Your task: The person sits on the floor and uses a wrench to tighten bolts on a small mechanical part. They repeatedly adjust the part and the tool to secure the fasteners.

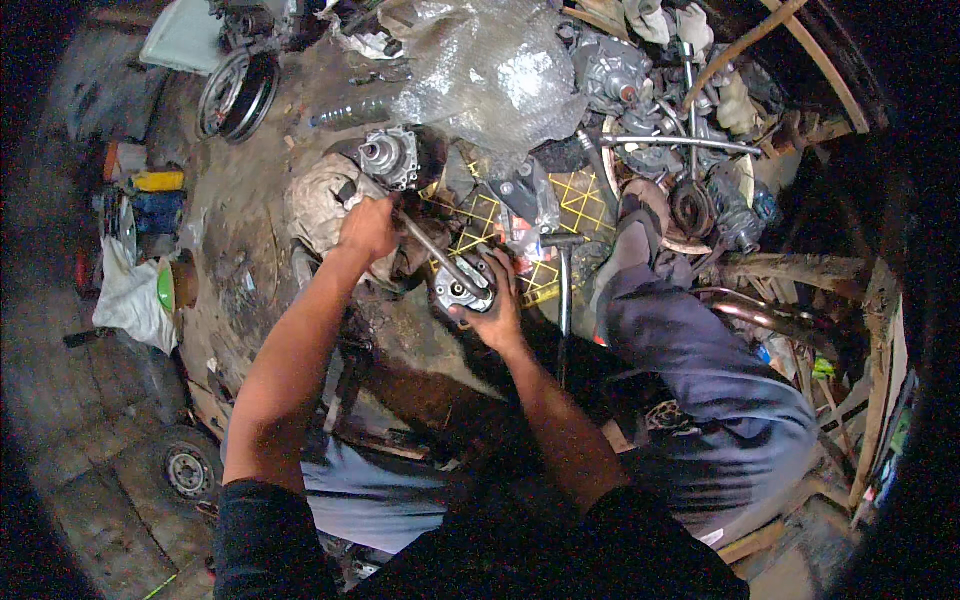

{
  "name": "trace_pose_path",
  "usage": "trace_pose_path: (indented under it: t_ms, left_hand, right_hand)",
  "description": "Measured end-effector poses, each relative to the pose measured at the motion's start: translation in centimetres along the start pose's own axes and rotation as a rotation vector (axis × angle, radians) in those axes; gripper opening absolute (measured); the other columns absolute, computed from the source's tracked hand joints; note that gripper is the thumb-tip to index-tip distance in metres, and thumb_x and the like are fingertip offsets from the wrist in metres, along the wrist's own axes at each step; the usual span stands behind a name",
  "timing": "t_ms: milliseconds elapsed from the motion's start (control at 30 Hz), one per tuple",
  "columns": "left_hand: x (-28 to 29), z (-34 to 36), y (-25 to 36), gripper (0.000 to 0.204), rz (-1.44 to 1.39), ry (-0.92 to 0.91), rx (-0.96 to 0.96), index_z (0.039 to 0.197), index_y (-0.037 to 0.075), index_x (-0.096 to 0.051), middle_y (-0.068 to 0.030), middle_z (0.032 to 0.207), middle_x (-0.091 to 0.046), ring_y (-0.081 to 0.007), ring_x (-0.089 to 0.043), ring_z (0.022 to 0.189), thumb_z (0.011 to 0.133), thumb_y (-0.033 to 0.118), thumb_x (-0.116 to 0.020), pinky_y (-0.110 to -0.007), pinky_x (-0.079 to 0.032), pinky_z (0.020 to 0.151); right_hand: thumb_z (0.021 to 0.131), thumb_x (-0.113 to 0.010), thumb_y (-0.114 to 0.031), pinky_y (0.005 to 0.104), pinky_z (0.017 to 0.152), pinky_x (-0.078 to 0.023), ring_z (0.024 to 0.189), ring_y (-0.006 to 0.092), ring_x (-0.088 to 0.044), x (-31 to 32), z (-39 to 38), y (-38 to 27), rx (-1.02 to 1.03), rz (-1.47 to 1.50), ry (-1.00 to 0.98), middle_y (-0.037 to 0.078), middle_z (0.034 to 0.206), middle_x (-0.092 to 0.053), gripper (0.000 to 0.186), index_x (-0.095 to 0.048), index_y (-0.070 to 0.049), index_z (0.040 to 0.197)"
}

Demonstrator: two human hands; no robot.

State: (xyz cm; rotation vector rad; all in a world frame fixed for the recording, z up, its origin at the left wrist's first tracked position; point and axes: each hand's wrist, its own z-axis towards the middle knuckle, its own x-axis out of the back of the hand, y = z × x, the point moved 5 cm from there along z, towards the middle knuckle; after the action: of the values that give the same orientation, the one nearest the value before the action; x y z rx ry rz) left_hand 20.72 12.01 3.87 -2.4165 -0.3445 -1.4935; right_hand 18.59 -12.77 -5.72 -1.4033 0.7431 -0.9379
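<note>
Brown, stained floor [235, 215] is shown in the head view, edged on the right by wooden beams [800, 268]. One bare wheel rim [240, 97], one clear bottle [352, 112] and one bubble-wrap sheet [480, 75] are counted on the far side. And now, one metal rod [430, 245] is clenched in the left hand's [370, 230] fingers, its lower end seen at one silvery metal part [455, 288], which is grasped by the right hand's [500, 312] fingers, left of one hammer [566, 290].
</note>
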Motion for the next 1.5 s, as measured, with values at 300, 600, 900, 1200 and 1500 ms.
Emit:
trace_pose_path:
  t_ms: [300, 600, 900, 1200, 1500]
  left_hand:
    - [0.1, 1.3, 3.2, 0.057, -0.632, 0.243, 0.347, 0.121, -0.001, -0.041, -0.0312, 0.093, -0.066, -0.0477, -0.064, 0.093, 0.071, 0.008, -0.065, -0.052, -0.049, 0.085]
    - [1.8, 1.9, 9.8, 0.053, -0.987, 0.613, 0.54, 0.123, 0.004, -0.037, -0.0295, 0.095, -0.066, -0.0436, -0.066, 0.092, 0.078, 0.008, -0.064, -0.049, -0.049, 0.082]
    - [2.6, 5.1, 21.2, 0.035, -0.889, 0.228, -0.124, 0.112, 0.002, -0.064, -0.0231, 0.096, -0.069, -0.0378, -0.067, 0.094, 0.078, 0.011, -0.069, -0.044, -0.051, 0.085]
    - [1.0, 3.1, 22.5, 0.045, -1.101, -0.263, -0.365, 0.127, 0.003, -0.058, -0.012, 0.084, -0.068, -0.0163, -0.065, 0.073, 0.085, 0.013, -0.071, -0.034, -0.051, 0.062]
    - [-1.5, -3.4, 16.7, 0.046, -1.03, -0.192, -0.381, 0.127, -0.001, -0.056, -0.0167, 0.108, -0.068, -0.0236, -0.063, 0.098, 0.087, 0.02, -0.067, -0.038, -0.048, 0.093]
  right_hand:
    - [0.056, -0.092, -0.026, 0.0441, 0.116, -0.026, 0.14, 0.0346, -0.03, 0.1, 0.3, 0.4, -0.057, 0.068, -0.036, 0.017, 0.151, -0.03, 0.105, -0.036, -0.006, 0.142]
    - [0.055, -0.092, -0.037, 0.0459, 0.115, -0.026, 0.14, 0.0369, -0.03, 0.0, -0.6, 3.2, -0.094, -0.142, -0.014, 0.019, 0.151, -0.028, 0.111, -0.032, -0.005, 0.143]
    - [0.069, -0.082, -0.036, 0.0477, 0.118, -0.019, 0.144, 0.0395, -0.02, -1.1, -1.9, 4.6, -0.207, -0.026, -0.094, 0.022, 0.152, -0.027, 0.098, -0.031, -0.003, 0.146]
    - [0.069, -0.082, -0.029, 0.0461, 0.115, -0.025, 0.136, 0.0384, -0.033, -1.1, -2.4, 5.2, -0.036, -0.177, -0.061, 0.023, 0.146, -0.035, 0.09, -0.036, -0.002, 0.141]
    - [0.068, -0.08, -0.021, 0.0453, 0.116, -0.024, 0.142, 0.0392, -0.024, 4.7, -2.1, 2.2, -0.042, -0.306, -0.084, 0.023, 0.153, -0.024, 0.099, -0.026, -0.003, 0.149]
